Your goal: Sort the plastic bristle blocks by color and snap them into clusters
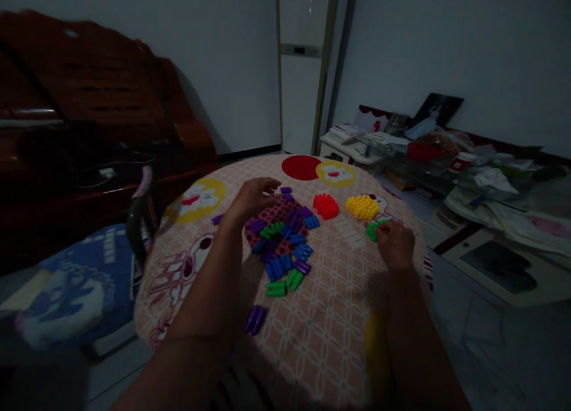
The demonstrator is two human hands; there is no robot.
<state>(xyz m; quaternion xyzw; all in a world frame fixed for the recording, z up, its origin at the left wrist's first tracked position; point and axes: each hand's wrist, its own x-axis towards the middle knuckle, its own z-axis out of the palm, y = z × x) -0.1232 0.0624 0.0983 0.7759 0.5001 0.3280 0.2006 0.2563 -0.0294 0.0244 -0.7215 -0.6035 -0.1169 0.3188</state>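
Note:
My left hand (256, 198) hovers over the far left side of a mixed pile of ribbed plastic blocks, its fingers spread and nothing held between them. In the pile lie blue blocks (278, 267), purple blocks (256, 319) and green blocks (276, 289), partly on a dark-patterned round patch (285, 207). At the table's right side, the fingers of my right hand (396, 243) are pinched together on a green plastic block (373, 229); the fingers partly hide it. Just beyond it sit a yellow group of blocks (361, 207) and a red group (326, 206).
A patterned cloth covers the round table (321, 316). On the left stands a chair with a blue cushion (89, 280), with a wooden sofa (102, 96) behind. To the right, a cluttered glass-topped cabinet (482, 185) runs along the wall.

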